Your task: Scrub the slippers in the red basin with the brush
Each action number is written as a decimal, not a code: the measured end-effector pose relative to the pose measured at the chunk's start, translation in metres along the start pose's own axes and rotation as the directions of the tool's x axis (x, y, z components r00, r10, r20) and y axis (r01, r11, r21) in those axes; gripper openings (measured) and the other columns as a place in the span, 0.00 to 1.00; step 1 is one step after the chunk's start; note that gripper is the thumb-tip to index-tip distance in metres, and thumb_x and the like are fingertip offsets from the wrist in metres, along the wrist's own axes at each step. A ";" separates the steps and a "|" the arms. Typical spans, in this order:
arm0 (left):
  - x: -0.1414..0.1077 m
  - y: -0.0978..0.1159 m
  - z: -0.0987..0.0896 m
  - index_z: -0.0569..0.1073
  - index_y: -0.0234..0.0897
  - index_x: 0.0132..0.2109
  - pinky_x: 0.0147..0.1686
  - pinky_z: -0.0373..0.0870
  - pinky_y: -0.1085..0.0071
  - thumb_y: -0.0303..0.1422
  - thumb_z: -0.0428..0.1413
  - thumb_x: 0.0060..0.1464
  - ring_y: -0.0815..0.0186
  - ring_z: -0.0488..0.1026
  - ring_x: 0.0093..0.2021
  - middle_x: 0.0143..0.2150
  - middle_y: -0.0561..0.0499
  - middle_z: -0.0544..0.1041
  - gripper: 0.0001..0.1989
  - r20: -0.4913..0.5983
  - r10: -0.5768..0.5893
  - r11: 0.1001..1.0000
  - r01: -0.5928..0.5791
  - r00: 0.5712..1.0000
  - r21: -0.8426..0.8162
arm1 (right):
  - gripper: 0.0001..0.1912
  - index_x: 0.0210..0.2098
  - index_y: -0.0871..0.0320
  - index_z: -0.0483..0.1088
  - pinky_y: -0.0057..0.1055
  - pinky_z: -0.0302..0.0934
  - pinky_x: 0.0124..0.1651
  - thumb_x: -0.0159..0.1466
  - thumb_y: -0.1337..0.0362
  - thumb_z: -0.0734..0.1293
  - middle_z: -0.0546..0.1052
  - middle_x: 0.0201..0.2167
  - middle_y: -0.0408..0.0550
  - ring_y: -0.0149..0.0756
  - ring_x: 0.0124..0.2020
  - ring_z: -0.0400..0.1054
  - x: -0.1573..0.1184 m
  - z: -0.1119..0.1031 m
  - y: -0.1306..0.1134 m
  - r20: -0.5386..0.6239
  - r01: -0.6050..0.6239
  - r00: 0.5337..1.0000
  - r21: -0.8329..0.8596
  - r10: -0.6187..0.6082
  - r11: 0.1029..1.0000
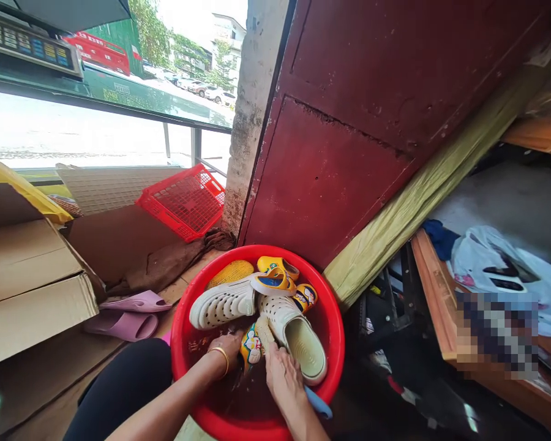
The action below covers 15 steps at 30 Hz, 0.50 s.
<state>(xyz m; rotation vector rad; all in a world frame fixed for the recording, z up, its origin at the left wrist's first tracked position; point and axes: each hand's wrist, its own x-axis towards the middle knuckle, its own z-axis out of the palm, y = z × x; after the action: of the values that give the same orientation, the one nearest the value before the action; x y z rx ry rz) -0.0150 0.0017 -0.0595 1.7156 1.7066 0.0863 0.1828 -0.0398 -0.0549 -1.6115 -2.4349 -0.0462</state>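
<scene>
My left hand [228, 350], with a gold bangle at the wrist, is closed on a small yellow and blue sandal [252, 344] with a cartoon figure on its strap. In my right hand [282, 372] is a scrub brush whose blue handle [319, 403] sticks out below the palm. Its pale bristles [264, 331] press against the sandal. Both hands work inside a red basin [336, 349] of dark water. Around them lie white clogs with holes, one on the left [223, 304] and one on the right [305, 343]. More yellow children's sandals [274, 282] rest at the back.
Pink slippers [131, 324] and a cardboard box [32, 275] are to the left. A red plastic crate [183, 202] leans near the wall. Behind the basin stands a dark red door [330, 159]. On the right, a wooden shelf [434, 294] holds plastic bags [496, 263].
</scene>
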 end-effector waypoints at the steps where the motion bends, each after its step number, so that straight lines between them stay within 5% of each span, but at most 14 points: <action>1: -0.001 -0.001 -0.001 0.68 0.31 0.64 0.55 0.70 0.48 0.31 0.64 0.36 0.37 0.75 0.57 0.55 0.28 0.79 0.43 0.011 0.025 0.999 -0.025 1.000 -0.045 | 0.20 0.52 0.57 0.74 0.34 0.67 0.36 0.69 0.70 0.55 0.82 0.33 0.56 0.44 0.33 0.77 0.001 -0.004 0.001 0.019 -0.005 1.000 -0.010 0.005 1.000; 5: -0.001 -0.002 -0.002 0.64 0.37 0.67 0.56 0.71 0.61 0.48 0.62 0.42 0.49 0.75 0.59 0.58 0.41 0.79 0.46 0.033 0.098 0.968 -0.088 0.995 -0.237 | 0.19 0.46 0.55 0.76 0.31 0.64 0.33 0.71 0.66 0.54 0.81 0.29 0.51 0.41 0.31 0.77 -0.001 -0.025 0.013 0.095 0.029 0.995 0.005 -0.029 1.000; 8: 0.000 0.001 0.000 0.65 0.31 0.66 0.58 0.67 0.56 0.56 0.58 0.45 0.43 0.71 0.62 0.62 0.34 0.75 0.47 -0.019 0.057 0.950 -0.060 0.998 -0.307 | 0.17 0.44 0.53 0.76 0.30 0.62 0.32 0.71 0.64 0.55 0.82 0.30 0.49 0.40 0.32 0.77 -0.003 -0.042 0.025 0.135 0.020 0.990 0.063 -0.028 0.998; 15: 0.001 0.011 -0.003 0.78 0.37 0.39 0.43 0.71 0.59 0.50 0.61 0.38 0.44 0.79 0.46 0.41 0.42 0.83 0.24 -0.055 0.034 0.904 -0.054 0.998 -0.424 | 0.16 0.44 0.52 0.76 0.30 0.61 0.35 0.70 0.64 0.56 0.83 0.36 0.49 0.42 0.37 0.78 0.003 -0.058 0.026 0.221 0.001 0.975 0.067 -0.016 0.998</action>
<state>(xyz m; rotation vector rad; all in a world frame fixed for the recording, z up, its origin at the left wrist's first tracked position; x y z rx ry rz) -0.0076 0.0053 -0.0519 1.4302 1.5411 0.4885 0.2154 -0.0354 -0.0007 -1.6572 -2.5755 0.2236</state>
